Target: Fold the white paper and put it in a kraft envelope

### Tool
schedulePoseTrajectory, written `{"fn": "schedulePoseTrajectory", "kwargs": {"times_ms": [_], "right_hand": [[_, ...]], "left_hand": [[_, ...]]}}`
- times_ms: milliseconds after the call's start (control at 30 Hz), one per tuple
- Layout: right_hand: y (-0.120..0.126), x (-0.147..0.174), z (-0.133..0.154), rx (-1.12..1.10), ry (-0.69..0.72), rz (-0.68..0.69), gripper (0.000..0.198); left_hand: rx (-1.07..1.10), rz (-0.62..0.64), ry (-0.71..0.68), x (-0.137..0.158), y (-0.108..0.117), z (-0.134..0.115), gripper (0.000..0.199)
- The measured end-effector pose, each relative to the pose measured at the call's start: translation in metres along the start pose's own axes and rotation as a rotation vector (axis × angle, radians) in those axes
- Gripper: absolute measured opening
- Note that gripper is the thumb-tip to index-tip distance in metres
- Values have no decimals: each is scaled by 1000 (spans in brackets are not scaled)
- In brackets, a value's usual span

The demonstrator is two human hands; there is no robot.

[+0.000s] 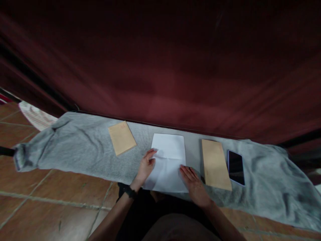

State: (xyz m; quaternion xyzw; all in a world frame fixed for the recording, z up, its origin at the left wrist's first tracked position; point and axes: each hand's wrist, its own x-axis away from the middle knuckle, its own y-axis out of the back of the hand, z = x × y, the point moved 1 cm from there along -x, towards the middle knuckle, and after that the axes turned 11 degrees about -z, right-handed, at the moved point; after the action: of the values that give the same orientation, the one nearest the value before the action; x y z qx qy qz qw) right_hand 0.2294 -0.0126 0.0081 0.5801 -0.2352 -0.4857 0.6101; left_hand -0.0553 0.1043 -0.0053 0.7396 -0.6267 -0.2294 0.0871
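A white sheet of paper [170, 145] with a crease across its middle lies on the grey cloth in front of me. At its left edge, near the crease, my left hand [146, 164] touches the paper with curved fingers, thumb and fingertips apart. Fingers stretched out and flat, my right hand [193, 182] rests on the sheet's lower right edge. Just right of that hand lies a long brown envelope or packet [216, 164]. A smaller brown envelope or packet [122, 138] lies tilted to the left of the sheet.
A phone [236, 167] with a dark screen lies beside the long brown packet. The grey cloth [82, 147] covers a narrow bench-like surface. Behind it rises a dark red panel [163, 83]. Tiled floor [62, 214] shows in front, and a striped fabric [37, 115] at far left.
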Motion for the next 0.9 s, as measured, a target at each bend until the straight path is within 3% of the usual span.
{"fn": "schedulePoseTrajectory", "kwargs": {"times_ms": [100,200,300,467,600,733,900], "right_hand": [[4,3,-14,-88,-31,-19,77],[10,-1,-29,-189,-212,-129,56],[11,-27,-31,-258,-362,-229,47],[-15,-114,-4,-368,-304,-303,50],[-41,-169,9,-268,-275,-267,51],[-51,-185,-3,-91,-263,-148,50],[-56,-185,-18,1,-278,-124,50]], "left_hand": [[-85,45,-59,-13,-3,-6,44],[-245,79,-111,-9,-5,-12,46],[-510,81,-189,2,-14,-23,48],[-709,135,-374,-5,-53,-48,55],[-769,259,-431,-25,-81,-49,59],[-802,270,-489,-37,-84,-38,58],[-806,280,-530,-44,-80,-33,57]]}}
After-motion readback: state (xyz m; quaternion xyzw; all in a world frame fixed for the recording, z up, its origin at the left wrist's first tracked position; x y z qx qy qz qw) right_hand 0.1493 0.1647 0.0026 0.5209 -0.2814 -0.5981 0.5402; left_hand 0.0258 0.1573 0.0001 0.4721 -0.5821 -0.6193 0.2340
